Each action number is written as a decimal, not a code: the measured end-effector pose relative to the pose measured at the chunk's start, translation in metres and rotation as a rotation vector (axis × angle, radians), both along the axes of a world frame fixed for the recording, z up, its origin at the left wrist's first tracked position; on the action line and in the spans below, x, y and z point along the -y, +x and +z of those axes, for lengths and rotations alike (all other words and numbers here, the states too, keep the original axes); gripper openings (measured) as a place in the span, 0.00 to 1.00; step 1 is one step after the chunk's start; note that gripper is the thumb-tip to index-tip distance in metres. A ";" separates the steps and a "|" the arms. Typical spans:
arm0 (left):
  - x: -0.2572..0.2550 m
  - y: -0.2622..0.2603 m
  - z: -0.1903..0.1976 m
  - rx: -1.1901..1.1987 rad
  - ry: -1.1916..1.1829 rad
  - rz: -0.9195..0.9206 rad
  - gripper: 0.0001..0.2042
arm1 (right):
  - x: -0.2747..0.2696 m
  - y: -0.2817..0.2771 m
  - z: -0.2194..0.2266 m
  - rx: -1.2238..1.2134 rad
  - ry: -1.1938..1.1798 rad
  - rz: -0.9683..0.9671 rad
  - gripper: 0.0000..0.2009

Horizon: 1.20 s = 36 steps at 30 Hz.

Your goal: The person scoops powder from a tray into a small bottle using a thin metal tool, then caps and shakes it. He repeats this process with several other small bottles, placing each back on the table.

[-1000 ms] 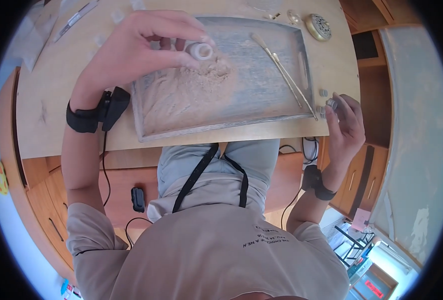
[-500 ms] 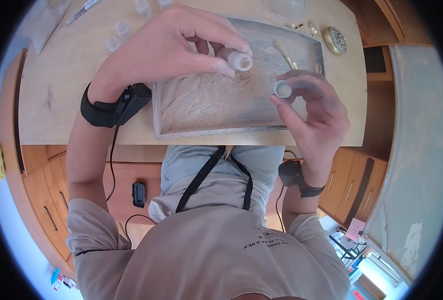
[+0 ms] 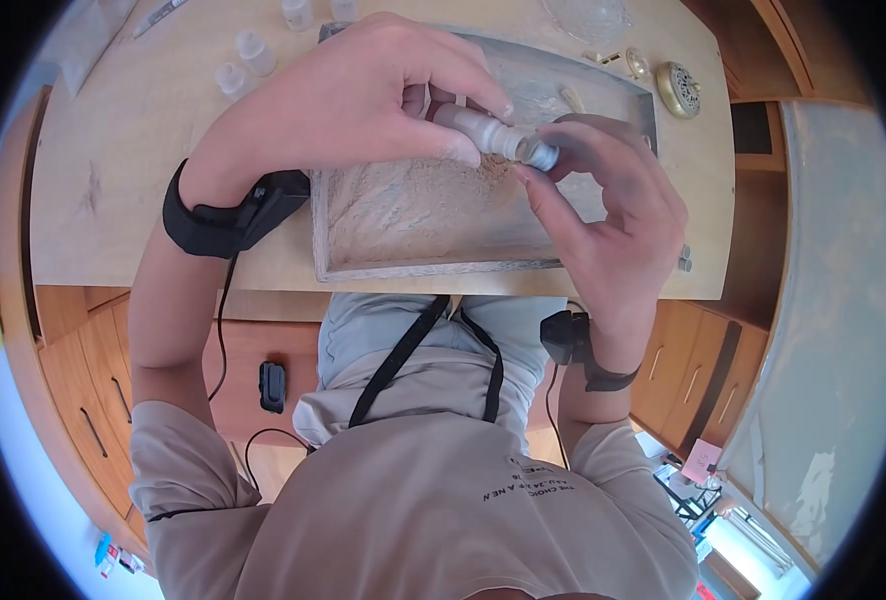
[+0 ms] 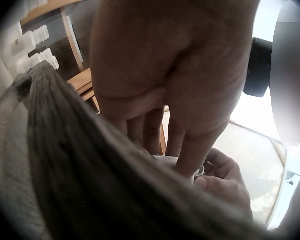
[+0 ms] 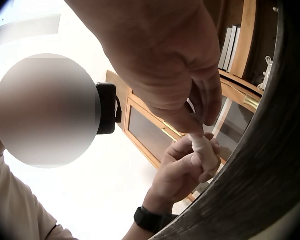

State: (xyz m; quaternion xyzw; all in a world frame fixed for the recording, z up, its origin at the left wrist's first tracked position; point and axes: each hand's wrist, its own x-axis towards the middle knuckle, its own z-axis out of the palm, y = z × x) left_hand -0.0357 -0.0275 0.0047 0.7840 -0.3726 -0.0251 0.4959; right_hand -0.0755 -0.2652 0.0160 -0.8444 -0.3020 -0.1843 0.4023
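Observation:
My left hand (image 3: pixel 353 100) grips a small whitish plastic bottle (image 3: pixel 478 128) between thumb and fingers above the tray. The bottle lies tilted, its neck toward my right hand (image 3: pixel 608 190). Between thumb and fingertips of that hand is a small silvery screw cap (image 3: pixel 538 153), right at the bottle's mouth. The right wrist view shows the bottle (image 5: pixel 205 152) upside down of that angle, with the fingers of both hands meeting at its neck. Below both hands sits a worn wooden tray (image 3: pixel 443 268) holding a heap of tan powder (image 3: pixel 393 205).
Several small translucent bottles (image 3: pixel 255 52) stand at the table's back left. A round brass openwork lid (image 3: pixel 678 90) lies at the back right, near a clear glass dish (image 3: pixel 588 18). Small caps (image 3: pixel 685 258) rest by the right edge. A brush (image 3: pixel 571 98) lies in the tray.
My right hand has picked up a cap at the table's right edge and brought it left to the bottle's mouth. My left hand has moved right with the bottle, tilting it toward the cap.

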 end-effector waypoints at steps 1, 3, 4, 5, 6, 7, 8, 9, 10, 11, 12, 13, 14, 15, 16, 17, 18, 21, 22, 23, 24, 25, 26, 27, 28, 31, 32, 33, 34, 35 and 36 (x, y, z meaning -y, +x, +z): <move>-0.001 -0.001 0.000 -0.019 -0.001 0.011 0.15 | 0.000 0.000 0.000 -0.003 -0.008 0.004 0.17; -0.002 -0.001 0.000 -0.038 -0.003 0.026 0.15 | 0.000 0.001 0.000 -0.009 -0.023 0.015 0.16; -0.001 -0.001 -0.001 -0.042 -0.003 0.029 0.16 | 0.000 0.001 0.001 -0.005 -0.044 0.013 0.16; -0.001 -0.001 -0.002 -0.045 -0.003 0.032 0.16 | -0.001 0.001 0.002 -0.001 -0.065 0.011 0.16; 0.000 -0.002 -0.002 -0.031 -0.003 0.043 0.15 | -0.001 0.001 0.003 0.004 -0.086 0.009 0.16; 0.000 -0.003 -0.003 -0.018 -0.003 0.054 0.15 | -0.002 0.001 0.003 -0.003 -0.092 0.004 0.15; 0.001 -0.004 -0.003 -0.004 -0.004 0.065 0.15 | -0.004 0.000 0.004 -0.010 -0.099 -0.001 0.14; 0.001 -0.003 -0.003 0.003 0.008 0.059 0.15 | -0.005 0.000 0.004 -0.017 -0.106 -0.006 0.14; 0.000 -0.003 -0.002 0.010 0.020 0.054 0.15 | -0.005 0.000 0.004 -0.025 -0.129 -0.016 0.13; 0.000 -0.002 -0.002 0.016 0.032 0.050 0.15 | -0.006 0.000 0.005 -0.034 -0.153 -0.027 0.13; 0.000 -0.001 -0.002 0.023 0.018 0.036 0.14 | -0.007 0.000 0.005 -0.041 -0.176 -0.037 0.13; 0.001 -0.001 -0.002 0.030 0.004 0.022 0.14 | -0.007 0.000 0.004 -0.041 -0.198 -0.043 0.13; 0.002 0.000 -0.003 0.036 -0.010 0.008 0.14 | -0.007 0.001 0.003 -0.042 -0.220 -0.049 0.13; 0.002 0.000 -0.003 0.034 -0.015 0.004 0.14 | -0.007 0.002 0.003 -0.040 -0.242 -0.055 0.13; 0.002 0.000 -0.004 0.031 -0.021 -0.001 0.14 | -0.007 0.002 0.003 -0.044 -0.287 -0.055 0.13; 0.002 -0.001 -0.004 0.029 -0.027 -0.008 0.14 | -0.007 0.002 0.003 -0.048 -0.331 -0.057 0.14; 0.002 -0.001 -0.004 0.025 -0.039 -0.014 0.14 | -0.007 0.003 0.004 -0.050 -0.377 -0.059 0.14; 0.002 -0.001 -0.001 0.011 -0.039 -0.026 0.14 | -0.004 0.009 0.002 -0.067 -0.122 0.028 0.15; 0.001 -0.001 0.002 0.003 -0.016 -0.022 0.14 | -0.005 0.009 0.003 -0.052 -0.134 0.023 0.15; 0.001 -0.002 0.003 -0.006 0.007 -0.018 0.14 | -0.005 0.007 0.006 -0.038 -0.146 0.020 0.15; 0.000 -0.002 0.002 0.001 0.008 -0.022 0.14 | -0.005 0.006 0.007 -0.025 -0.157 0.014 0.16; 0.000 -0.001 0.001 0.008 0.009 -0.030 0.14 | -0.004 0.006 0.006 -0.067 -0.218 0.019 0.15; 0.001 0.000 0.000 0.016 0.010 -0.040 0.13 | -0.003 0.006 0.004 -0.108 -0.278 0.021 0.15; 0.002 0.000 -0.001 0.022 -0.006 -0.043 0.13 | -0.001 0.005 0.003 -0.149 -0.338 0.023 0.15; 0.003 0.000 -0.002 0.027 -0.022 -0.044 0.13 | -0.001 0.005 0.003 -0.150 -0.321 0.007 0.14; 0.000 0.001 -0.006 0.018 -0.032 -0.047 0.13 | -0.004 0.007 0.002 -0.125 -0.260 0.002 0.13; -0.001 0.002 -0.007 0.011 -0.030 -0.047 0.13 | -0.004 0.008 0.001 -0.100 -0.236 0.025 0.13; -0.002 0.001 -0.007 0.011 -0.028 -0.049 0.13 | -0.004 0.008 0.000 -0.075 -0.212 0.046 0.13; -0.001 0.001 -0.007 0.012 -0.025 -0.055 0.13 | -0.004 0.007 0.003 -0.142 -0.239 0.038 0.13; 0.000 0.002 -0.007 0.015 -0.022 -0.062 0.13 | -0.003 0.005 0.007 -0.207 -0.266 0.028 0.13; 0.000 0.002 -0.008 0.018 -0.024 -0.059 0.13 | -0.003 0.004 0.009 -0.272 -0.291 0.018 0.13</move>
